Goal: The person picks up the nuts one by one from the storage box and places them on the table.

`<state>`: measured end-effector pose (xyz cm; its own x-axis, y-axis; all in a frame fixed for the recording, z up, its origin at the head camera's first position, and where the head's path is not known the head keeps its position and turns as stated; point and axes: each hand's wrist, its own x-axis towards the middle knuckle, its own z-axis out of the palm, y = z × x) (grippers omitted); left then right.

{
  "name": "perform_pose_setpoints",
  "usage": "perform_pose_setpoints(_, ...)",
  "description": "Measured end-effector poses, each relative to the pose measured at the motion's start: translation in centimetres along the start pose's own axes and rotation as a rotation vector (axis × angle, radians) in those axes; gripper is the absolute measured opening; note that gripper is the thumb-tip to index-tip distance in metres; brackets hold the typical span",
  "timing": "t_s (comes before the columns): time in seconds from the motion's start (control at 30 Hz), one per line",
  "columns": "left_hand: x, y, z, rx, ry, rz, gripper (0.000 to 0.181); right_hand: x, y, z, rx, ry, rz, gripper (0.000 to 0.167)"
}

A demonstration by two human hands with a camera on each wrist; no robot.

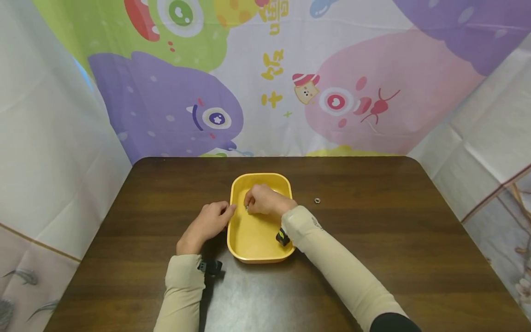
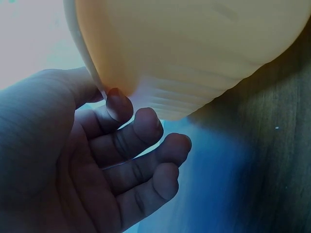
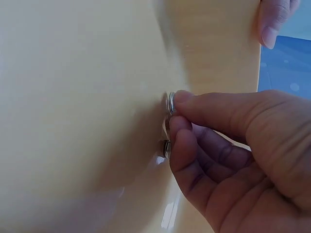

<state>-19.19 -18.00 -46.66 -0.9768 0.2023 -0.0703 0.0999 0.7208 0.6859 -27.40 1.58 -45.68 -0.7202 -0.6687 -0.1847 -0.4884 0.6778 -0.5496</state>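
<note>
A yellow plastic tray stands on the dark wooden table. At its left side my left hand pinches the rim between thumb and index finger, with the other fingers loosely bent outside the wall. My right hand reaches inside, near the tray's left wall. There its thumb and index finger pinch a small metal nut, close to the tray's surface. Just below it in the right wrist view, a second small metal piece sits partly hidden by the fingers. Another metal nut lies on the table, right of the tray.
The brown table extends on both sides of the tray. Behind its far edge hangs a cartoon-printed curtain. Pale cloth walls stand to the left and right. Small black cameras are strapped at both wrists.
</note>
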Motion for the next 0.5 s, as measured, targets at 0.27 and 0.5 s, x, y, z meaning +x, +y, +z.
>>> perform_pose_setpoints(0.27,0.08,0.01,0.07,0.001,0.008,-0.009,0.036,0.15,-0.01,0.15,-0.008,-0.004,0.025,0.005)
perform_pose_setpoints(0.5,0.04,0.11,-0.03,-0.006,-0.003,-0.020,0.035,0.02,-0.10,0.14,-0.016,0.006,0.018,0.004)
